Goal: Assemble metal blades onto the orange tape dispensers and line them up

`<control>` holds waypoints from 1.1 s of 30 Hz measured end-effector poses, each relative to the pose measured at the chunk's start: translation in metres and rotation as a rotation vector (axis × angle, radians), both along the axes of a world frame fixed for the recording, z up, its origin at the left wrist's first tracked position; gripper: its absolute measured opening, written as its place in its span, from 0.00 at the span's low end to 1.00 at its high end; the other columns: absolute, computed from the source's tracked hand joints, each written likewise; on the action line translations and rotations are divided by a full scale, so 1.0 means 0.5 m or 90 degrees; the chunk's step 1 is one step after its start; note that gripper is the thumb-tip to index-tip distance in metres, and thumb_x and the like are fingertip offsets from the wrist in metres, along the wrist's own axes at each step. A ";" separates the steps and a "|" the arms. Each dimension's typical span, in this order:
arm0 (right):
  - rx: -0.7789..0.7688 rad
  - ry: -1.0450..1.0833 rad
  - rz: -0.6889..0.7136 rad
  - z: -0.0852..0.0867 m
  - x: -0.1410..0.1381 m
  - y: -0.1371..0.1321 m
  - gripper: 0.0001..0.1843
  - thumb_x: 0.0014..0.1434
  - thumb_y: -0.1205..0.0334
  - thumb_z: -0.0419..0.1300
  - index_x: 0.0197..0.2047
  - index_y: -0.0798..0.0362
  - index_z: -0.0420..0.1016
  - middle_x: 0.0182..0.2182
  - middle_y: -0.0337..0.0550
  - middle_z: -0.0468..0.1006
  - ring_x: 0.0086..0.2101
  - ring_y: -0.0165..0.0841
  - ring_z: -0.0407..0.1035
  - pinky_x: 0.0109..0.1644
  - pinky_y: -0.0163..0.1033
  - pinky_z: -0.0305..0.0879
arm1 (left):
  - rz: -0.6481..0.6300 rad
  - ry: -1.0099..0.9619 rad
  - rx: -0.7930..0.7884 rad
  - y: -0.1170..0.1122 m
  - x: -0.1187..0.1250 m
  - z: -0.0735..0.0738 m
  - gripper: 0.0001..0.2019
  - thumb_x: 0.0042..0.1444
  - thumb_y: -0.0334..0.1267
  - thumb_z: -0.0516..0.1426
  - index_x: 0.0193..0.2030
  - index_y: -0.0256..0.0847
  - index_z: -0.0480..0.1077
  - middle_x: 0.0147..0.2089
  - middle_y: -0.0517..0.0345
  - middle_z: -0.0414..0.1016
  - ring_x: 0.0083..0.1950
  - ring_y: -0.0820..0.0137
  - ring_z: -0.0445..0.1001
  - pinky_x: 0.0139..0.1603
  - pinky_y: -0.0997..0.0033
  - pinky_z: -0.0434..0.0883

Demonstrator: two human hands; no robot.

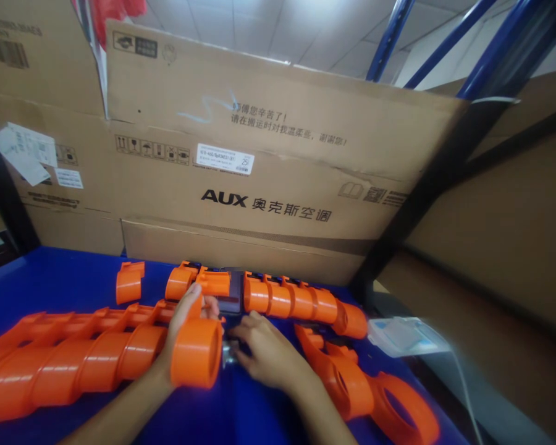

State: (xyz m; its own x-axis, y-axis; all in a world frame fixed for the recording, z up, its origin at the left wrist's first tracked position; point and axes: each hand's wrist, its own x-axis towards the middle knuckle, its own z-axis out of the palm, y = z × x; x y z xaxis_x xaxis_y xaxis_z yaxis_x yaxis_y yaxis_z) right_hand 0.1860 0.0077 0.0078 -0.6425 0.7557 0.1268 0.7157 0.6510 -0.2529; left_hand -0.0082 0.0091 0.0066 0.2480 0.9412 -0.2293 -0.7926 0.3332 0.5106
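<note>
Left hand (191, 312) grasps a ring (189, 353); right hand (262, 347), curled, grip unclear, at its three o'clock. Ring row (99, 361) at nine, box (278, 185) at twelve.

Glossy orange plastic parts (99, 361) on a smooth blue tabletop (241, 414), before a matt cardboard AUX carton (282, 170).
The orange plastic looks smooth, with bright reflected streaks at lower left and right of centre; the carton is dull brown, its white label (225, 159) paper. Below centre, a small silvery piece (228, 355) looks like shiny metal. At upper right, the blue rack post (389, 40) looks like painted metal; the red sheet (120, 15) at upper left looks like cloth.
</note>
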 end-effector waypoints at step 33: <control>-0.048 0.116 -0.053 0.020 0.005 -0.009 0.05 0.67 0.61 0.58 0.38 0.51 0.72 0.36 0.42 0.77 0.36 0.35 0.70 0.40 0.36 0.62 | 0.050 0.047 0.101 -0.019 0.018 -0.008 0.19 0.55 0.52 0.64 0.27 0.38 0.68 0.21 0.61 0.72 0.18 0.73 0.72 0.20 0.77 0.69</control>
